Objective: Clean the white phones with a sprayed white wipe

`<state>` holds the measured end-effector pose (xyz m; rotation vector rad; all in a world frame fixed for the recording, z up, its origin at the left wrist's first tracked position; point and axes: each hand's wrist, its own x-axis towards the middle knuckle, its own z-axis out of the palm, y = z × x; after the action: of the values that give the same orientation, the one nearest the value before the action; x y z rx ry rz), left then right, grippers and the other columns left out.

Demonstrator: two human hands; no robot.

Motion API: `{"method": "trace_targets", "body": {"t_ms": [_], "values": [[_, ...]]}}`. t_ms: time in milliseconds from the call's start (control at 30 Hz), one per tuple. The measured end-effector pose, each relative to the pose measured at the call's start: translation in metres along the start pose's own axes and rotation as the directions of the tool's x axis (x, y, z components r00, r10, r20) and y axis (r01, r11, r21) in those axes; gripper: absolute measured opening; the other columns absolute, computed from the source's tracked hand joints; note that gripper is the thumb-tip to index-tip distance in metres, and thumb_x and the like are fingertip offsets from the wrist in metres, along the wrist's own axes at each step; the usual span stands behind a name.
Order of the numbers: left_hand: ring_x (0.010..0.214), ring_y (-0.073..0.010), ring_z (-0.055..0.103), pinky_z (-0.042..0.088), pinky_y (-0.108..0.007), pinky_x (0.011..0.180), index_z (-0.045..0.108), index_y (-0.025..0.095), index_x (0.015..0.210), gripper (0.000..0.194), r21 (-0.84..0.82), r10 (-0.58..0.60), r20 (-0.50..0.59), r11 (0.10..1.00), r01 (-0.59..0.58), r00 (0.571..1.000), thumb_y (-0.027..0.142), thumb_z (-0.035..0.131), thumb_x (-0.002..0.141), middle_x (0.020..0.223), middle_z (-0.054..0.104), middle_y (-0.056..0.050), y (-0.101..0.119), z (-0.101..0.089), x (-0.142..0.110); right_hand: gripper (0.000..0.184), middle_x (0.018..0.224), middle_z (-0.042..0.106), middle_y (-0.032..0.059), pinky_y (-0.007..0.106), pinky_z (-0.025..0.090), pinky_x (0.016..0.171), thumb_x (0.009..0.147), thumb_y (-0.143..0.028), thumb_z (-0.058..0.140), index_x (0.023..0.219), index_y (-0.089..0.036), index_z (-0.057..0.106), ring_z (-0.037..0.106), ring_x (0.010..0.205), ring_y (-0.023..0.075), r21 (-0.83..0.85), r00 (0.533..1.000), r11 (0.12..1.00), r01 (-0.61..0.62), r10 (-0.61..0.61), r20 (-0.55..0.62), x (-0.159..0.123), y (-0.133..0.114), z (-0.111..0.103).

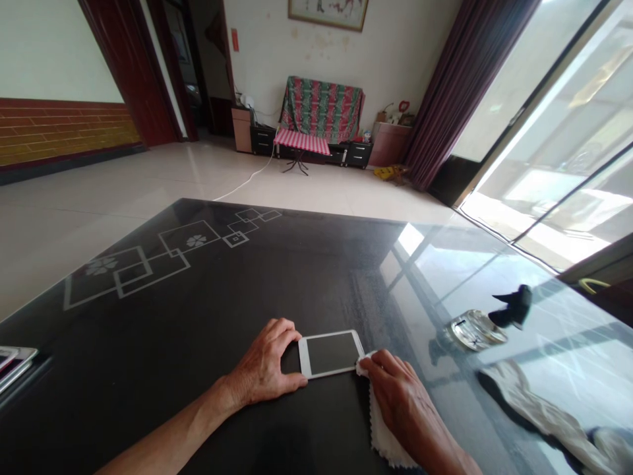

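A white smartphone (pixel 332 352) with a dark screen lies face up on the black glossy table (pixel 237 290). My left hand (pixel 267 363) grips its left end, thumb at the near corner and fingers at the far corner. At the phone's right end, my right hand (pixel 398 389) pinches a white cloth (pixel 384 432) with a zigzag edge. The bunched cloth tip meets the phone's near right corner, and the rest hangs down under the palm onto the table.
A clear spray bottle (pixel 477 330) with a black trigger head lies on the right side of the table. Nearer me is a crumpled pale cloth (pixel 544 409). Stacked devices (pixel 17 366) rest at the left edge. Beyond the table stands a small stool with a striped cover (pixel 301 140).
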<state>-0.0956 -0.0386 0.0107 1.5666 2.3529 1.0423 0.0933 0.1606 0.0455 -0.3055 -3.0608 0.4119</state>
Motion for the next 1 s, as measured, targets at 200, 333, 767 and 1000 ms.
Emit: {"method": "trace_targets", "body": {"t_ms": [200, 333, 767, 1000], "values": [[0.095, -0.0236, 0.051, 0.046, -0.037, 0.084, 0.056, 0.02, 0.1, 0.049, -0.005, -0.009, 0.006, 1.0, 0.009, 1.0, 0.027, 0.079, 0.058, 0.104, 0.054, -0.005, 0.001, -0.001, 0.001, 0.029, 0.094, 0.057, 0.0061, 0.034, 0.041, 0.077, 0.09, -0.007, 0.039, 0.1, -0.021, 0.062, 0.054, 0.084, 0.02, -0.002, 0.999, 1.0, 0.031, -0.031, 0.015, 0.006, -0.016, 0.002], [0.096, -0.024, 0.051, 0.046, -0.038, 0.085, 0.056, 0.021, 0.101, 0.049, -0.009, -0.006, 0.004, 1.0, 0.006, 1.0, 0.027, 0.079, 0.058, 0.105, 0.054, -0.005, 0.001, -0.002, 0.001, 0.029, 0.093, 0.057, 0.0053, 0.033, 0.041, 0.078, 0.089, -0.005, 0.04, 0.096, -0.022, 0.063, 0.054, 0.084, 0.0194, 0.011, 0.999, 1.0, 0.028, -0.029, 0.027, 0.01, -0.024, 0.001], [0.098, -0.0248, 0.049, 0.045, -0.039, 0.089, 0.055, 0.02, 0.104, 0.048, -0.014, 0.017, 0.021, 1.0, -0.017, 1.0, 0.019, 0.071, 0.059, 0.106, 0.052, -0.007, 0.005, -0.006, 0.0, 0.027, 0.092, 0.057, 0.0047, 0.032, 0.039, 0.076, 0.089, -0.005, 0.041, 0.093, -0.021, 0.063, 0.053, 0.083, 0.019, 0.04, 0.998, 0.998, 0.044, -0.046, 0.042, 0.009, -0.025, -0.001], [0.097, -0.0237, 0.049, 0.044, -0.039, 0.089, 0.055, 0.019, 0.102, 0.045, -0.012, 0.032, 0.01, 0.999, -0.032, 0.999, 0.015, 0.066, 0.059, 0.105, 0.052, -0.007, 0.004, -0.005, -0.001, 0.028, 0.092, 0.056, 0.0038, 0.031, 0.037, 0.076, 0.09, -0.006, 0.042, 0.096, -0.023, 0.063, 0.051, 0.082, 0.0179, 0.065, 0.997, 0.996, 0.063, -0.066, 0.049, 0.012, -0.03, 0.006]]}}
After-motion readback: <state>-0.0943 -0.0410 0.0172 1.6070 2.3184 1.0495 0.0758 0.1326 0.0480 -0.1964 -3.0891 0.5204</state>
